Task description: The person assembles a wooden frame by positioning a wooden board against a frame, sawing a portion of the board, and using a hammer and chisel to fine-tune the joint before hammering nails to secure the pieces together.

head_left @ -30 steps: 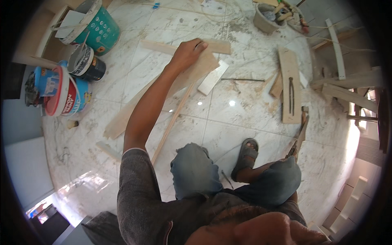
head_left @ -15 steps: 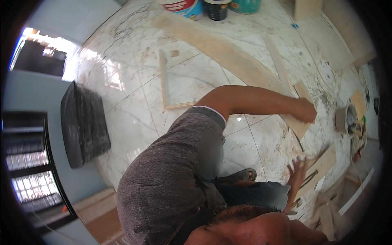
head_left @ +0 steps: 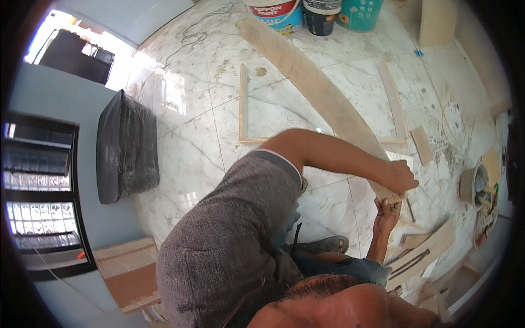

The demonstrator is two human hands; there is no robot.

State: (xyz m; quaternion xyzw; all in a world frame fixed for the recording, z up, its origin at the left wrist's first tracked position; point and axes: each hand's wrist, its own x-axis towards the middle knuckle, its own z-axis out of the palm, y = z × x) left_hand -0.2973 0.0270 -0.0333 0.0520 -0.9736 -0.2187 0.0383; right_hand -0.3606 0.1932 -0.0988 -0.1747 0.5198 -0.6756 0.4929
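A long, thin pale wooden plank (head_left: 311, 79) runs from the far middle toward me, appearing curved in this view. My left hand (head_left: 401, 177) is closed over its near end, the arm reaching across from the left. Just below, my right hand (head_left: 387, 210) pinches the tip of the same plank between thumb and fingers. Beneath the plank lies a rectangular wooden frame (head_left: 242, 109) on the tiled floor. A short wood offcut (head_left: 421, 145) rests to the right of my left hand. My own forearm hides part of the frame's near side.
Paint buckets (head_left: 273, 16) stand at the far edge. Flat boards (head_left: 432, 246) lie at the lower right, below a grey bucket (head_left: 471, 183) holding tools. A black wrapped bundle (head_left: 128, 147) leans by the left wall. Cables (head_left: 191, 38) trail over the dusty tiles.
My right hand has come up from above the boards, fingers spread, to grasp the plank's tip. The plank's near end has shifted, showing more of the frame. The whole view has also moved.
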